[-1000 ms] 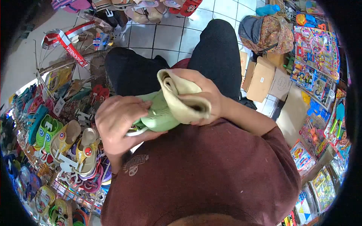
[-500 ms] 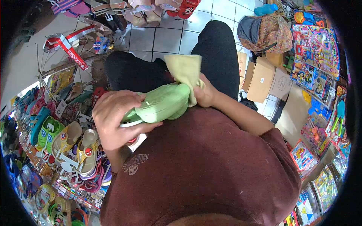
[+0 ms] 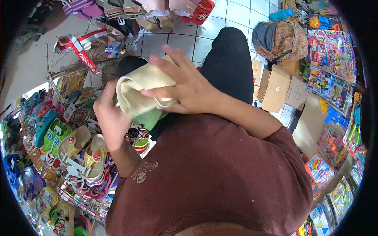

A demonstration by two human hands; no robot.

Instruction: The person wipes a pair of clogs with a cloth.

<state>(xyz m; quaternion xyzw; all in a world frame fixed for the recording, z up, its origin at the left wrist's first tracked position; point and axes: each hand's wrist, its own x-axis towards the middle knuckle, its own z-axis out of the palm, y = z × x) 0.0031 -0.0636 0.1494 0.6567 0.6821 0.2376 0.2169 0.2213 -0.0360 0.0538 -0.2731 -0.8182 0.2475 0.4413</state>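
My left hand [image 3: 112,122] is curled round the far side of a pale green sandal [image 3: 151,119], of which only the lower part shows. A pale yellow cloth [image 3: 132,84] covers most of the sandal and hangs in a loose fold over it. On top of the cloth, my right hand [image 3: 191,88] grips it, with some fingers raised and slightly smeared by motion. The left fingertips are hidden behind the cloth. Both hands are above my lap, in front of the maroon shirt [image 3: 212,169].
Racks of children's sandals [image 3: 94,157] stand close on my left. More shoes [image 3: 199,11] line the far side. To my right are a patterned backpack [image 3: 289,41], an open cardboard box [image 3: 275,90] and hanging toy packs [image 3: 330,51]. Tiled floor [image 3: 220,19] shows ahead.
My right hand has moved left with the cloth and laid it over the sandal, which was largely uncovered before. The left hand still holds the sandal, now more upright.
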